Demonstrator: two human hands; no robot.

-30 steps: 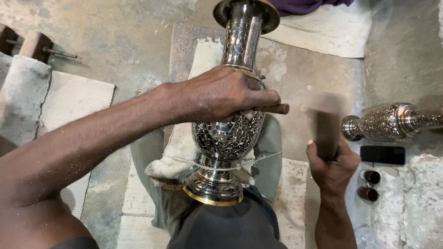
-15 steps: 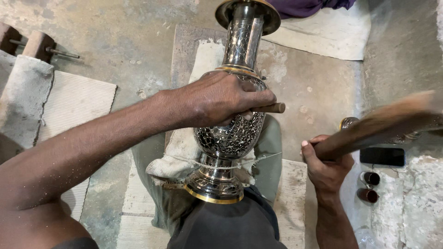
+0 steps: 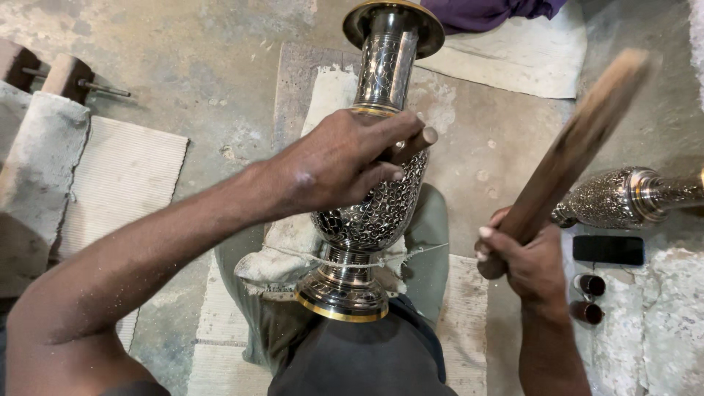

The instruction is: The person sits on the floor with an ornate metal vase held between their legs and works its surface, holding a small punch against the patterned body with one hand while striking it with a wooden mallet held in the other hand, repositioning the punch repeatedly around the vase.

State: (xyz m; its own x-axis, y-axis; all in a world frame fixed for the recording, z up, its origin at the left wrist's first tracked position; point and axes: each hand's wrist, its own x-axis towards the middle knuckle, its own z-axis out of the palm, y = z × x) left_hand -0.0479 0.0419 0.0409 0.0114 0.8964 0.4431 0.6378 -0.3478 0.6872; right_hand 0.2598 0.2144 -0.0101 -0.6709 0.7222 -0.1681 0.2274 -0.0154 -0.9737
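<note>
A tall engraved metal vase (image 3: 370, 213) with brass rims lies on a padded cloth over my lap, neck pointing away. My left hand (image 3: 341, 161) rests on the vase's shoulder and grips a short wooden-handled punch (image 3: 412, 144) held against the metal. My right hand (image 3: 521, 257) is closed on a long wooden stick (image 3: 579, 143), raised and blurred, to the right of the vase and apart from it.
A second engraved vase (image 3: 623, 196) lies at the right edge. Below it are a dark phone (image 3: 608, 250) and two small brown cylinders (image 3: 589, 298). A purple cloth (image 3: 484, 11) lies at the top, and stone blocks with a metal rod (image 3: 66, 77) sit at the upper left.
My right hand has swung the wooden stick from a near-level pose up to a steeper, raised angle. My left hand and the punch stay on the vase.
</note>
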